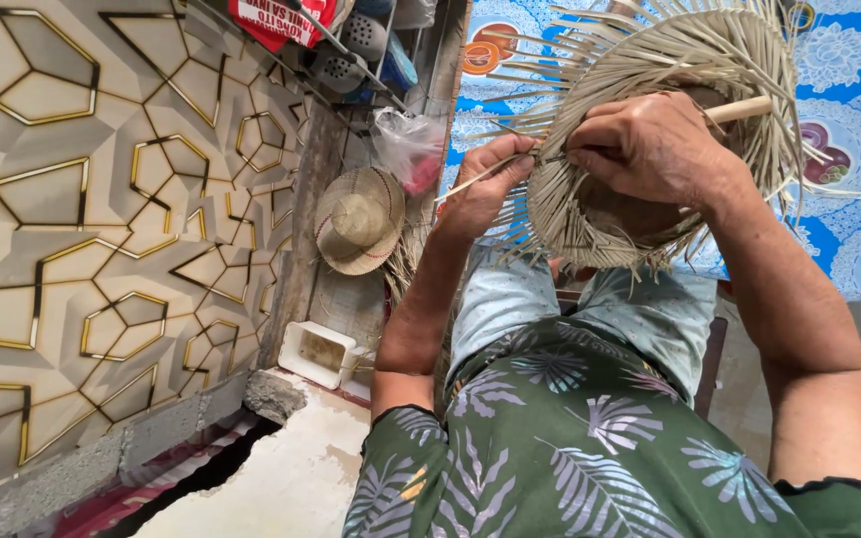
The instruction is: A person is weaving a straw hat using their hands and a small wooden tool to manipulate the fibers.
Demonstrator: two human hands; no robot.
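Observation:
A half-woven straw hat (690, 50) with many loose pale strips sticking out sits over a wooden form, whose peg (741, 108) juts out to the right. My right hand (650, 144) presses on the weave near the hat's middle, fingers curled on the strips. My left hand (490, 189) pinches a thin loose strip (465, 182) at the hat's left edge. Both forearms reach up from my lap, which is covered by green leaf-print cloth (570, 448).
A finished straw hat (359, 219) hangs on the wooden wall to the left. A white plastic container (321, 354) sits on the floor below it. A patterned tile wall (102, 219) fills the left side. A blue floral cloth (849, 90) lies behind.

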